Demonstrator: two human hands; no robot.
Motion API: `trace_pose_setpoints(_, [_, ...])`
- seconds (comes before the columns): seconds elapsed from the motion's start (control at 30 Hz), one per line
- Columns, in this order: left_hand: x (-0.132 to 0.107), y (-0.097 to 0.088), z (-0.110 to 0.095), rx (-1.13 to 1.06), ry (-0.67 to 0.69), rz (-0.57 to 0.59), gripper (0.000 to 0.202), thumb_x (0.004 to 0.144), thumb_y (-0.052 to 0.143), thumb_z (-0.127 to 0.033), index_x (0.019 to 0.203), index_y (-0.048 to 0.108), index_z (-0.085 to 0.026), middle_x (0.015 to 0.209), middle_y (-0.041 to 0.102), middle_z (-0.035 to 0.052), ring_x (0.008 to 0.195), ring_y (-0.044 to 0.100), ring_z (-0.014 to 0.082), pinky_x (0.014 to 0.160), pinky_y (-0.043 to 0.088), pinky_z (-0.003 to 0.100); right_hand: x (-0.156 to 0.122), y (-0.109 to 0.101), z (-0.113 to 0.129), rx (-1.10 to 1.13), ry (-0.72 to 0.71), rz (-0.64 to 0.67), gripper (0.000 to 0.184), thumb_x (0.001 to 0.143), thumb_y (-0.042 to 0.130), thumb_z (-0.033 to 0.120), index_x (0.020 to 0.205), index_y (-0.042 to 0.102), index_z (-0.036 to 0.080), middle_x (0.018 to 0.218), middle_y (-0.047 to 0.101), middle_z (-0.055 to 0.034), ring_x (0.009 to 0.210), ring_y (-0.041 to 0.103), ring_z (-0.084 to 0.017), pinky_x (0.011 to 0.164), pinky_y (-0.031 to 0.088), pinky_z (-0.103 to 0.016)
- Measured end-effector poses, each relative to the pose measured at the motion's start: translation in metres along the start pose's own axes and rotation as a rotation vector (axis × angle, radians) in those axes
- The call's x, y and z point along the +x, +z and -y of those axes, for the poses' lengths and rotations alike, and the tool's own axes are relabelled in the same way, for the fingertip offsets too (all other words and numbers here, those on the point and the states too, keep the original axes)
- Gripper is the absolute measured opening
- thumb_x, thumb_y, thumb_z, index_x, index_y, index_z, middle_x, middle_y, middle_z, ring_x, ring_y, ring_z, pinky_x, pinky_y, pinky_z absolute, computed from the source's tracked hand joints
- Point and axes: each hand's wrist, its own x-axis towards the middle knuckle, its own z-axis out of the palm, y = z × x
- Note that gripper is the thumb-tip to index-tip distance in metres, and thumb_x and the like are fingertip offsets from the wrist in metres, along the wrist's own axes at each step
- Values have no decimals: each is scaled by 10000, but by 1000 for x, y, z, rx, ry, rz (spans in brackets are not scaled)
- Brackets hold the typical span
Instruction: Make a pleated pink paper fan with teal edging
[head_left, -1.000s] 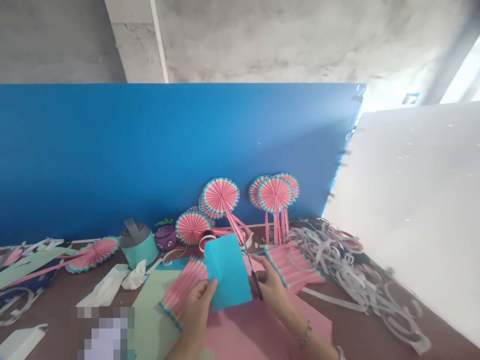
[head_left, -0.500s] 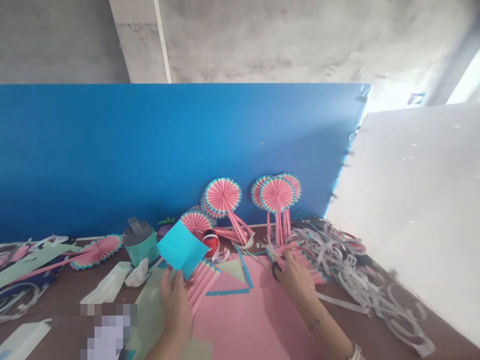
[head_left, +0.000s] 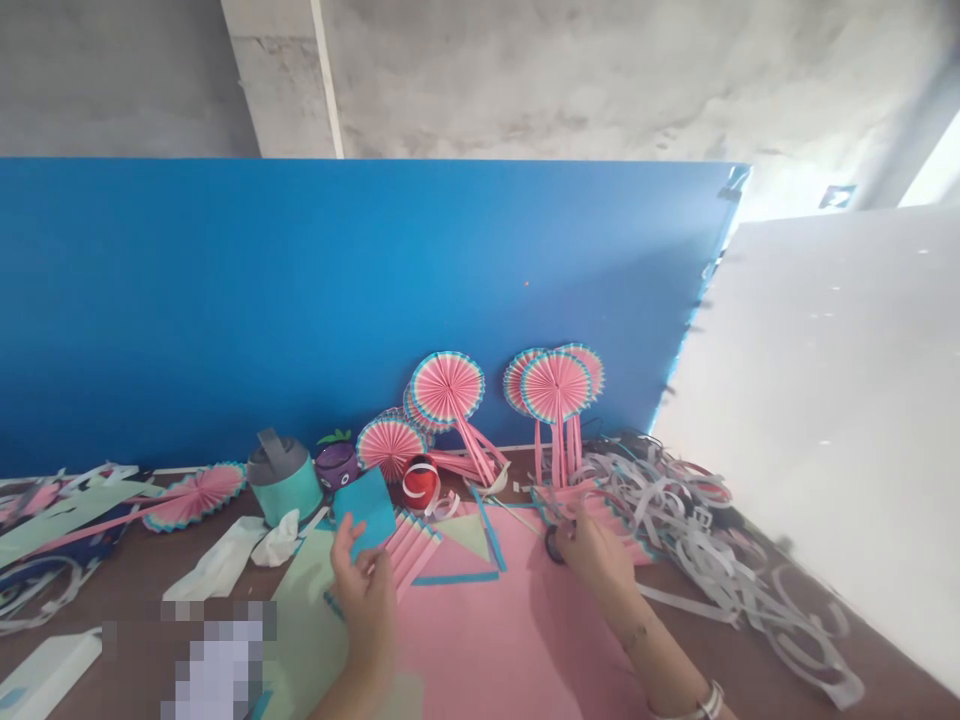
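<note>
My left hand (head_left: pixel 365 590) pinches a turquoise paper piece (head_left: pixel 365 508) and holds it up just above a pleated pink strip (head_left: pixel 411 545). My right hand (head_left: pixel 596 560) rests on the pink sheet (head_left: pixel 495 640) with its fingers curled around the black handle of scissors (head_left: pixel 553 543), beside a pleated pink fold at the edge of the scrap pile. A thin turquoise strip (head_left: pixel 454 577) and a pale green triangle (head_left: pixel 466 535) lie on the pink sheet between my hands.
Finished pink paper fans (head_left: pixel 555 388) lean on the blue board (head_left: pixel 300 300). A teal tape dispenser (head_left: pixel 283 480), a purple pot (head_left: pixel 336 465) and a red tape roll (head_left: pixel 421 483) stand behind. Grey paper strips (head_left: pixel 697 520) pile up at right beside a white board (head_left: pixel 840 400).
My left hand carried the turquoise piece away to the left and lowered it. My right hand moved right with the scissors and set down near the scrap pile. Cut strip and triangle now lie exposed.
</note>
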Motion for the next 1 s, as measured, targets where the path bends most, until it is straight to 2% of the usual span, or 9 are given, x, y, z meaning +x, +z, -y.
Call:
trace_pose_setpoints(0.1, [-14, 2, -3, 111, 205, 263, 256, 838, 464, -258, 1054, 589, -200, 1009, 631, 77, 788, 608, 171, 629, 495, 261, -7, 3, 11, 64, -147, -50, 261, 831, 424, 233, 994, 622, 178, 821, 703, -82, 744, 649, -223, 610, 374, -274])
trace_pose_setpoints(0.13, [-19, 2, -5, 160, 309, 415, 213, 851, 450, -248, 957, 627, -196, 973, 649, 81, 856, 613, 192, 673, 505, 275, -10, 7, 15, 123, -225, -37, 235, 830, 420, 235, 889, 642, 186, 803, 699, -68, 739, 641, -208, 625, 383, -267])
trace_pose_setpoints(0.2, [-29, 2, -11, 261, 510, 745, 261, 871, 414, -189, 987, 647, -210, 1020, 663, 87, 944, 606, 194, 787, 506, 308, -15, 16, 25, 229, -332, 41, 229, 813, 436, 252, 737, 641, 182, 777, 693, -60, 725, 626, -192, 642, 400, -257])
trace_pose_setpoints(0.3, [-40, 0, -19, 403, 793, 1110, 356, 878, 422, -169, 1182, 587, -250, 1196, 629, 76, 1113, 548, 203, 963, 439, 373, -23, 31, 39, 271, -343, 77, 204, 774, 512, 290, 858, 656, 174, 845, 696, -65, 792, 622, -200, 681, 410, -255])
trace_pose_setpoints(0.4, [-46, -1, -20, 549, 907, 1307, 400, 886, 481, -323, 1277, 520, -248, 1317, 559, 77, 1259, 445, 250, 1050, 358, 435, -23, 38, 49, 259, -311, 149, 335, 729, 546, 196, 1054, 612, 150, 780, 686, -49, 783, 626, -195, 672, 398, -247])
trace_pose_setpoints(0.57, [-47, -3, -20, 669, 933, 1372, 441, 911, 421, -429, 1301, 486, -236, 1341, 539, 82, 1261, 447, 249, 1069, 314, 446, -12, 32, 45, 397, -331, 186, 451, 666, 451, 69, 1087, 581, 162, 608, 559, 27, 595, 544, -149, 563, 352, -228])
trace_pose_setpoints(0.77, [-51, -4, -27, 672, 991, 1296, 339, 907, 447, -382, 1195, 550, -237, 1203, 617, 63, 1144, 515, 217, 1070, 300, 428, -11, 13, 32, 793, -314, 159, 311, 760, 429, 255, 984, 625, 168, 571, 449, 45, 530, 447, -127, 507, 348, -237])
trace_pose_setpoints(0.9, [-59, -4, -28, 675, 986, 1214, 274, 892, 476, -337, 1115, 581, -216, 1180, 603, 82, 1106, 516, 228, 999, 380, 406, -25, 5, 35, 1010, -284, 241, 568, 734, 532, 309, 1283, 446, 192, 591, 469, 74, 513, 461, -113, 507, 380, -236])
trace_pose_setpoints(1.0, [-63, -2, -25, 617, 932, 1180, 179, 861, 519, -267, 999, 616, -209, 1085, 628, 79, 1032, 539, 230, 946, 418, 399, -35, 2, 38, 1120, -180, 394, 624, 700, 610, 346, 1267, 426, 161, 567, 474, 85, 491, 452, -103, 478, 344, -221])
